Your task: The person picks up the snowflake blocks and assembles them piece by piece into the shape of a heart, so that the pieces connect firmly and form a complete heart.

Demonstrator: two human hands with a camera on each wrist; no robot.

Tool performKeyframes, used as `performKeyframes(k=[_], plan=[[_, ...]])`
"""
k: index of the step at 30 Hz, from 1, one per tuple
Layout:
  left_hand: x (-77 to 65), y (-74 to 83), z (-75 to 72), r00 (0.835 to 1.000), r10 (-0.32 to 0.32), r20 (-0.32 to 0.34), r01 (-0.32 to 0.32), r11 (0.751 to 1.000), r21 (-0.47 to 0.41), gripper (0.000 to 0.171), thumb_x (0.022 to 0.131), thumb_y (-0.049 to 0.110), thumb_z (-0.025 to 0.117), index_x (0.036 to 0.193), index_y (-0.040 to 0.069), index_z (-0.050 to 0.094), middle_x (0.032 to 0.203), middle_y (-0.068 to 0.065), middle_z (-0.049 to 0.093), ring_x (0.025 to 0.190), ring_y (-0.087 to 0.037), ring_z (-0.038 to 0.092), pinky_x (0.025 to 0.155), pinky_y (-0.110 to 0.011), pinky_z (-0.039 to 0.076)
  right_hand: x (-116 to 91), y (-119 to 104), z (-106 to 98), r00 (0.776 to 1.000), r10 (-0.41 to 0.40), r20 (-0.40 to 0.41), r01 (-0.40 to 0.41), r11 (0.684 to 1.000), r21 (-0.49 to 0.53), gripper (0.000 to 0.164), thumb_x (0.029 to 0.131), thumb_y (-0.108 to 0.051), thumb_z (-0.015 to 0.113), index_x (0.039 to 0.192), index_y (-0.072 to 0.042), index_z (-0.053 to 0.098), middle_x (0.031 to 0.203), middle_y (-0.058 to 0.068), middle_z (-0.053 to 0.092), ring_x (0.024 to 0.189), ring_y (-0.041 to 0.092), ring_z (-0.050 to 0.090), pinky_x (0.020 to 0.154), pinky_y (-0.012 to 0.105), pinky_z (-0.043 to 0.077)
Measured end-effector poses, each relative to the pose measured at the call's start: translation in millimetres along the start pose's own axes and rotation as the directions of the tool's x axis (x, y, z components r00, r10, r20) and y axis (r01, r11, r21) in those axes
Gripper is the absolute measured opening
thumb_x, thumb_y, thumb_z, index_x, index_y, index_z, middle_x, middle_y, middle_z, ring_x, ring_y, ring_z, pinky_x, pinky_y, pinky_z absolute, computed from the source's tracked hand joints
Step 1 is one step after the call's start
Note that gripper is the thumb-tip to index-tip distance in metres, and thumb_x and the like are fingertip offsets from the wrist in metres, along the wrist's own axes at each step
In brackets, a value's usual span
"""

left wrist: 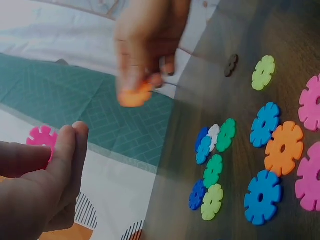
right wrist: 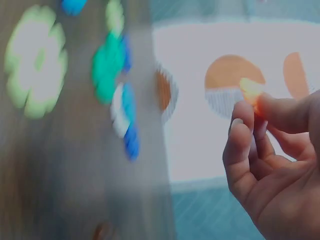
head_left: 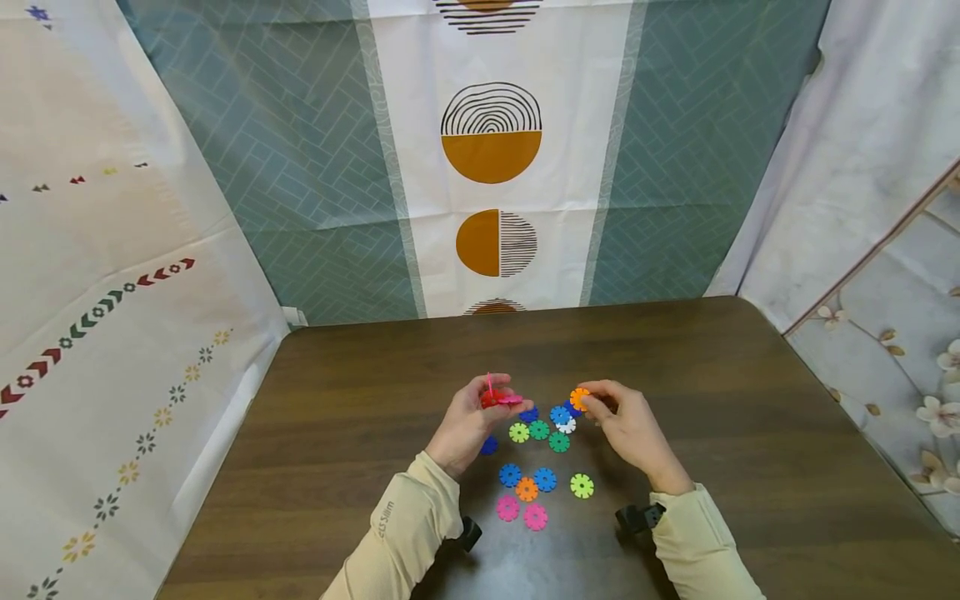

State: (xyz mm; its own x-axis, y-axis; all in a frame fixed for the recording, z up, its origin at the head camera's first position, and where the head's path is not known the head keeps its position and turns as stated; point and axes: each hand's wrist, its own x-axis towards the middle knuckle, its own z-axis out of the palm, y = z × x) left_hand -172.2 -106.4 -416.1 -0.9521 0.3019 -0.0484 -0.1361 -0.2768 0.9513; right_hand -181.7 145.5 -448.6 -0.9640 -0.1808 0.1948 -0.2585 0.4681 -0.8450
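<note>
While right hand (head_left: pixel 632 427) pinches orange disc (head_left: pixel 578 395) by edge above table (head_left: pixel 360 433), left hand (head_left: pixel 461 427) grips red disc (head_left: pixel 491 400) and pink disc (head_left: pixel 512 399), also above table; edge hold probably keeps orange disc mostly uncovered. Loose discs (head_left: pixel 582 492) lie spread on table, presumably for easy pickup.

Held aloft, the notched orange disc (head_left: pixel 580 399) is apart from pink-and-red pieces (head_left: pixel 492 399).

The head camera faces forward and down over the table (head_left: pixel 337 417); 2 wrist cameras, tilted sideways, look from nearer, sharing some discs (left wrist: pixel 227 142) and curtain (left wrist: pixel 75 90).
</note>
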Motion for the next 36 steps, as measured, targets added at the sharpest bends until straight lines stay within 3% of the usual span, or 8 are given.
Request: performKeyframes(k=[4,7,11,15,22,26,32,36], plan=[[0.3,-2.0,2.9,0.999,-0.002,0.035,0.001,1.000,0.019,0.029,0.094,-0.012,0.045,0.122,-0.011,0.038,0.112,-0.025,0.052,0.099,-0.030,0.066,0.094,-0.037,0.051,0.0,-22.3,7.5,0.998,-0.048,0.031,0.044,0.992,0.121,0.018,0.098,-0.016,0.058,0.113,-0.009,0.063,0.095,0.006,0.065,0.080,0.026,0.062,0.071,0.030,0.056],[0.4,-1.9,4.2,0.999,-0.003,0.042,0.002,0.999,0.038,0.023,0.095,-0.010,0.045,0.118,-0.010,0.039,0.107,-0.023,0.054,0.090,-0.022,0.064,0.087,-0.032,0.055,-1.4,-41.7,11.9,0.995,-0.077,0.069,0.066,0.986,0.152,0.020,0.099,-0.016,0.056,0.116,-0.008,0.062,0.095,0.007,0.066,0.078,0.024,0.060,0.069,0.031,0.054],[0.2,-1.1,5.0,0.999,0.006,0.049,-0.008,0.999,0.039,0.021,0.094,-0.009,0.046,0.114,-0.009,0.040,0.099,-0.018,0.055,0.080,-0.019,0.060,0.077,-0.025,0.055,-1.8,-55.2,18.3,0.993,-0.089,0.081,0.077,0.987,0.143,0.023,0.099,-0.021,0.057,0.122,-0.018,0.062,0.095,0.006,0.064,0.074,0.021,0.058,0.063,0.030,0.052],[-0.1,0.2,5.3,0.998,0.018,0.059,-0.020,0.999,0.037,0.019,0.094,-0.008,0.047,0.112,-0.008,0.041,0.091,-0.013,0.057,0.074,-0.017,0.057,0.069,-0.022,0.052,-0.4,-56.6,22.5,0.993,-0.101,0.069,0.092,0.988,0.122,0.025,0.098,-0.025,0.058,0.123,-0.027,0.062,0.096,0.003,0.064,0.074,0.019,0.056,0.061,0.027,0.050],[-1.9,3.8,5.3,0.998,0.028,0.064,-0.029,0.999,0.024,0.019,0.094,-0.009,0.046,0.112,-0.008,0.041,0.092,-0.017,0.055,0.072,-0.019,0.054,0.065,-0.021,0.050,0.2,-59.3,24.7,0.992,-0.105,0.064,0.098,0.989,0.112,0.025,0.097,-0.025,0.060,0.122,-0.027,0.063,0.097,-0.003,0.065,0.078,0.022,0.058,0.064,0.026,0.051],[-1.6,3.9,5.0,0.997,0.014,0.074,-0.016,1.000,0.019,0.028,0.092,-0.010,0.048,0.119,-0.008,0.040,0.099,-0.015,0.053,0.074,-0.019,0.053,0.065,-0.021,0.048,0.9,-61.0,25.8,0.988,-0.141,0.061,0.135,0.985,0.107,0.026,0.097,-0.023,0.060,0.123,-0.025,0.064,0.101,-0.007,0.065,0.081,0.025,0.059,0.067,0.027,0.052],[-3.3,6.3,5.2,0.995,-0.023,0.102,0.019,0.999,0.039,0.047,0.091,0.007,0.061,0.129,-0.005,0.038,0.106,-0.011,0.050,0.076,-0.019,0.051,0.067,-0.023,0.047,2.9,-62.6,27.4,0.979,-0.198,0.043,0.195,0.978,0.069,0.027,0.097,-0.019,0.059,0.124,-0.017,0.065,0.097,-0.007,0.061,0.077,0.021,0.056,0.065,0.028,0.051],[-2.9,6.5,6.0,0.994,-0.031,0.108,0.025,0.998,0.055,0.042,0.095,0.017,0.061,0.127,-0.003,0.042,0.096,-0.008,0.054,0.076,-0.018,0.053,0.066,-0.025,0.046,4.3,-65.4,28.2,0.977,-0.214,0.025,0.212,0.976,0.040,0.027,0.096,-0.015,0.060,0.122,-0.019,0.066,0.095,-0.007,0.061,0.074,0.020,0.055,0.062,0.028,0.051]])
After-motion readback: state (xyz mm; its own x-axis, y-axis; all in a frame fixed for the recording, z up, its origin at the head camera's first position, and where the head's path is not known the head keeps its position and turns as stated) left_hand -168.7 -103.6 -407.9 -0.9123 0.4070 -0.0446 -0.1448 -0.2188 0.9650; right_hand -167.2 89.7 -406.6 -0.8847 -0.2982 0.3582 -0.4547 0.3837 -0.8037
